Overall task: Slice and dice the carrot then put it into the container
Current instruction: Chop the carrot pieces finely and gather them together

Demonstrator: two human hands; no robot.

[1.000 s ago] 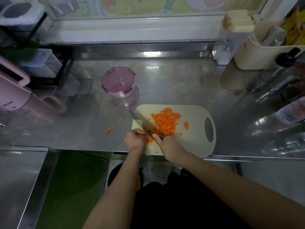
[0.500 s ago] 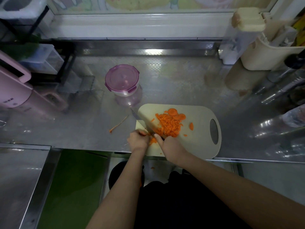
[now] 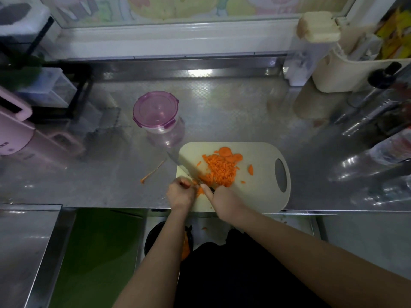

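We see a dim kitchen w/ a steel counter point(image 3: 233, 112) under a white window sill point(image 3: 166, 43). Cream cutting board point(image 3: 262, 190) sits at the near edge. Right hand point(image 3: 224, 200) grips the knife point(image 3: 189, 166). Left hand point(image 3: 181, 193) is curled by the blade; can't tell if it holds anything. Diced carrot point(image 3: 220, 170) is piled mid-board. Container point(image 3: 155, 111), lid on, is just behind the board.
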